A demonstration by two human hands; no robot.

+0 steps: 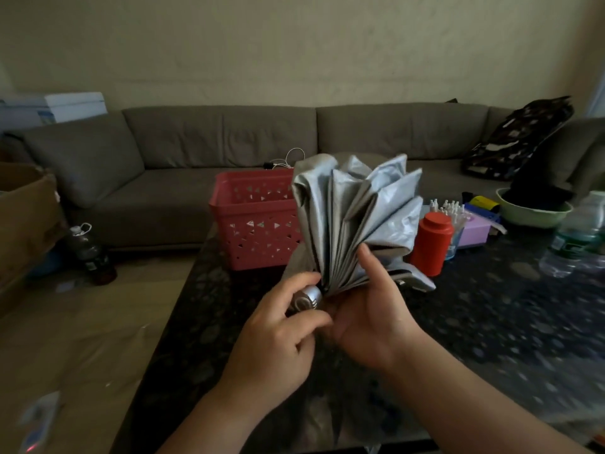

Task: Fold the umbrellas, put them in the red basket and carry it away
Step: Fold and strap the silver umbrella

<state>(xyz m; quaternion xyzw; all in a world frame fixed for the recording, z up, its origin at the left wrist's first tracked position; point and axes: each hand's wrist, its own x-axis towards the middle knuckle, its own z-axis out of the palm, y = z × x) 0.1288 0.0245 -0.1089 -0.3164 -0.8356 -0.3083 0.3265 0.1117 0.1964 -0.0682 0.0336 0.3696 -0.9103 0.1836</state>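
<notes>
**Both hands gather a silver umbrella over the dark table**

The left hand (278,326) reaches in from the near left, fingers curled round the umbrella's rounded metallic cap (307,298), thumb laid across it. The right hand (370,309) comes from the near right, palm turned up, thumb raised and pressing the pleats at their narrow base, its fingers wrapped behind the cloth. The silver umbrella (357,217) is held above the table's near middle; its glossy fabric fans upward in stiff, sharp folds. Just behind it, on the far left part of the speckled dark table (491,322), stands the red basket (255,224), plastic with triangular cut-outs. A red cylindrical canister (432,244) sits to the right.
</notes>
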